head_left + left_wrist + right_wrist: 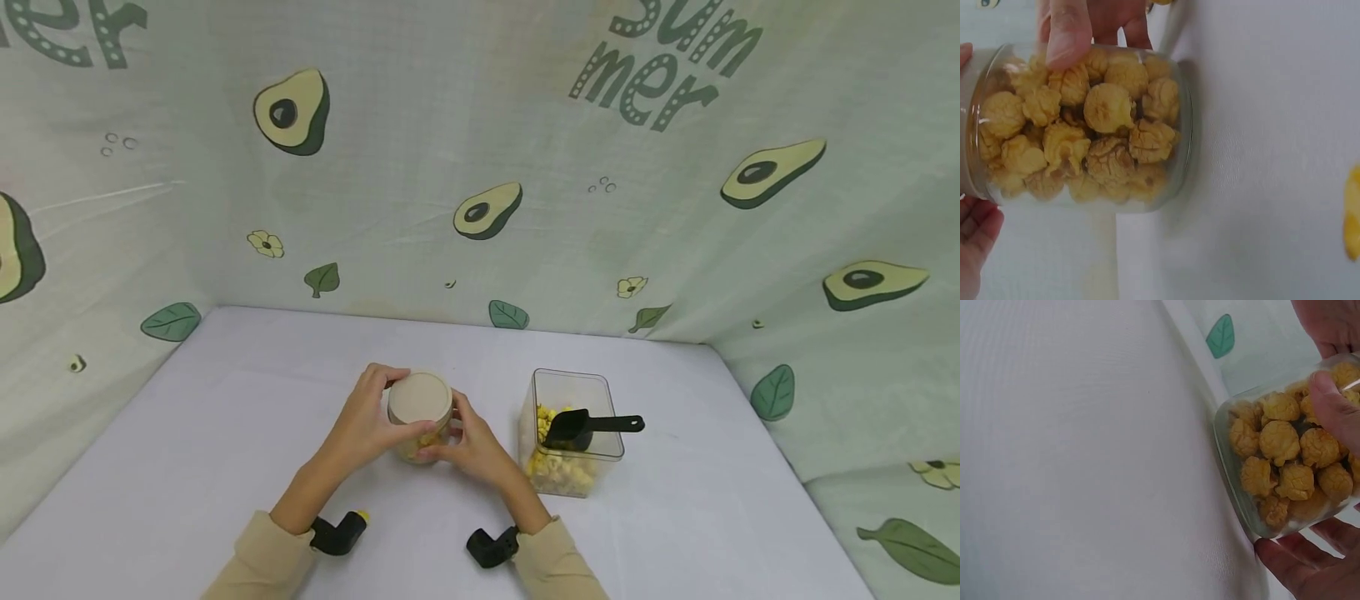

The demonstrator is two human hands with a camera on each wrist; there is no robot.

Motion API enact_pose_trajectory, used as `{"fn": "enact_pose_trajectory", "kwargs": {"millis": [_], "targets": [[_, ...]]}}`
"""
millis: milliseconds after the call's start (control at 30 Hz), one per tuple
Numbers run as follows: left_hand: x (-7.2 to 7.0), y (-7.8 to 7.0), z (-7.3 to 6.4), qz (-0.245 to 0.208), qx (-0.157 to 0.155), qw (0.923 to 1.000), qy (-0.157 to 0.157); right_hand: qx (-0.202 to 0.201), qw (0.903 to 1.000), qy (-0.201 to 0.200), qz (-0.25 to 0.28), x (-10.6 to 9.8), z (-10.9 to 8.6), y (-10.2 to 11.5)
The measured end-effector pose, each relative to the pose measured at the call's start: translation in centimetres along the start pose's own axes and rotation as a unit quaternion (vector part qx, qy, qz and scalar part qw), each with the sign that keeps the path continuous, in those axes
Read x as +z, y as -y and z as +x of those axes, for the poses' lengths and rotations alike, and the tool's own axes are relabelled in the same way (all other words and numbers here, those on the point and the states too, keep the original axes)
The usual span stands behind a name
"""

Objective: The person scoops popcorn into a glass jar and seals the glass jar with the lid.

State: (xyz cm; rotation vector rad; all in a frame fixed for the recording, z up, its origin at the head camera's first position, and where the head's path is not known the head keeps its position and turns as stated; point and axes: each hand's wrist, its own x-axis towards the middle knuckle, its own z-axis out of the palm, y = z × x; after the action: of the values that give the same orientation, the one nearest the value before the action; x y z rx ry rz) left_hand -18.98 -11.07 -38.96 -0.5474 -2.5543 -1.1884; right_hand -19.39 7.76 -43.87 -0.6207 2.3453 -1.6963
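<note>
A clear glass jar (1085, 137) full of caramel-coloured popcorn has a cream lid (420, 396) on top. My left hand (366, 427) grips the lid from the left, its thumb across the front near the rim. From the right, my right hand (477, 450) holds the glass body lower down, with the thumb on the front. In the right wrist view the jar's base (1235, 469) is close to the white tabletop; whether it touches I cannot tell.
Right of the hands stands a clear square container (573, 379) partly filled with popcorn (558, 475). A black scoop (592, 423) lies in its top, handle sticking out right. Black wrist cameras (339, 533) sit at both cuffs. A patterned cloth (390, 150) rises behind the table (712, 500).
</note>
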Motion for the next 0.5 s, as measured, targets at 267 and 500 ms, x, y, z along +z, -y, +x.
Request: {"fn": "enact_pose_trajectory", "kwargs": {"millis": [267, 500], "targets": [[-0.3, 0.9, 0.5, -0.026, 0.030, 0.9987, 0.031, -0.002, 1.0000, 0.000, -0.008, -0.4, -0.8, 3.1], [-0.6, 1.2, 0.7, -0.027, 0.043, 0.9978, 0.043, -0.003, 1.0000, 0.001, -0.009, -0.5, -0.7, 3.3]]}}
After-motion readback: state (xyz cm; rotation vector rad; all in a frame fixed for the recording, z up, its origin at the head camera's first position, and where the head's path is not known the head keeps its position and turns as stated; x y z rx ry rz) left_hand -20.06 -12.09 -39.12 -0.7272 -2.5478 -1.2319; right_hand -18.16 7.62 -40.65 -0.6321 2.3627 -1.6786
